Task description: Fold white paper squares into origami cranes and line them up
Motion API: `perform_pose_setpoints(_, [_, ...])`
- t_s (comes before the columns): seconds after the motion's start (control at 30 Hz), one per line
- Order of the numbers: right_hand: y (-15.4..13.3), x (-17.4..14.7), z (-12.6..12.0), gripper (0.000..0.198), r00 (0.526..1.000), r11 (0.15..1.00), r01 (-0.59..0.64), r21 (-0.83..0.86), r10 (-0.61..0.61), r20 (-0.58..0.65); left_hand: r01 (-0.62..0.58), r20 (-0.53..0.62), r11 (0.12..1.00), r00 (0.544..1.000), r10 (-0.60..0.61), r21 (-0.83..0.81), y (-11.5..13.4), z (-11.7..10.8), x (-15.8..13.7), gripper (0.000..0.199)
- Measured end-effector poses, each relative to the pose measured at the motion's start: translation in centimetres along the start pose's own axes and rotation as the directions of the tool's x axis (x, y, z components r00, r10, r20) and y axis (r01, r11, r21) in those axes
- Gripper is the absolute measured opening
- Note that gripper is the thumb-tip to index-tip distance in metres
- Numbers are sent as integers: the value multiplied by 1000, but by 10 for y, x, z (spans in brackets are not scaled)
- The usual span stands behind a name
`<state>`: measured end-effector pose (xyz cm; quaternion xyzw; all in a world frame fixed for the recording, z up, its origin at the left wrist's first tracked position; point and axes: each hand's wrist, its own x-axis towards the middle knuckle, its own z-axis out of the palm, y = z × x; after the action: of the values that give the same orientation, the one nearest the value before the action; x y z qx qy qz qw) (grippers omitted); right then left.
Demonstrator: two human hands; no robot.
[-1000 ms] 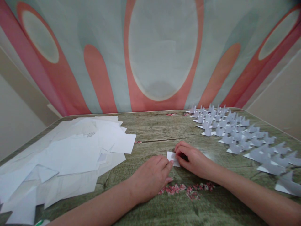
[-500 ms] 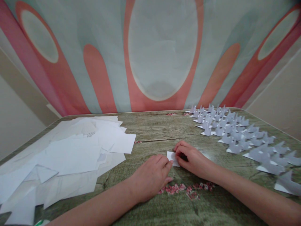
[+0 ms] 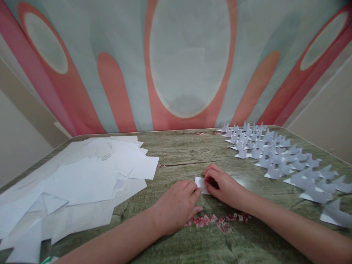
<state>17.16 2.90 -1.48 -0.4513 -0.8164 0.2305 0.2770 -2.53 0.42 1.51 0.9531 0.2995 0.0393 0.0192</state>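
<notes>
A small white piece of paper [image 3: 200, 181] lies on the wood-patterned table between my two hands. My left hand [image 3: 178, 205] has its fingers curled, and the fingertips press on the paper's lower left edge. From the other side my right hand [image 3: 224, 185] grips the paper, thumb and forefinger bent into a ring over its right part. Those fingers hide some of the sheet, so its full shape and any folds cannot be made out.
A loose heap of white paper sheets [image 3: 88, 183] spreads over the left of the table [image 3: 181, 150]. Several folded white paper birds [image 3: 272, 171] stand in rows on the right. Behind the table hangs a pink and grey-green patterned backdrop [image 3: 189, 66].
</notes>
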Motion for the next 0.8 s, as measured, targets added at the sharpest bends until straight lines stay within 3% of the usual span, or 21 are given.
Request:
perform_pose_setpoints(0.33, [2, -1, -2, 14, 1000, 997, 0, 77, 0, 0, 2, -7, 1000, 1000, -2, 1, 0, 0, 1, 39])
perform_pose_setpoints(0.57, [4, -2, -16, 11, 998, 993, -49, 111, 44, 53, 11, 2, 1000, 1000, -11, 7, 0, 0, 0, 40])
perform_pose_setpoints(0.8, [-1, -4, -12, 9, 995, 992, -99, 83, 97, 28, 22, 11, 999, 1000, -22, 25, 0, 0, -1, 40])
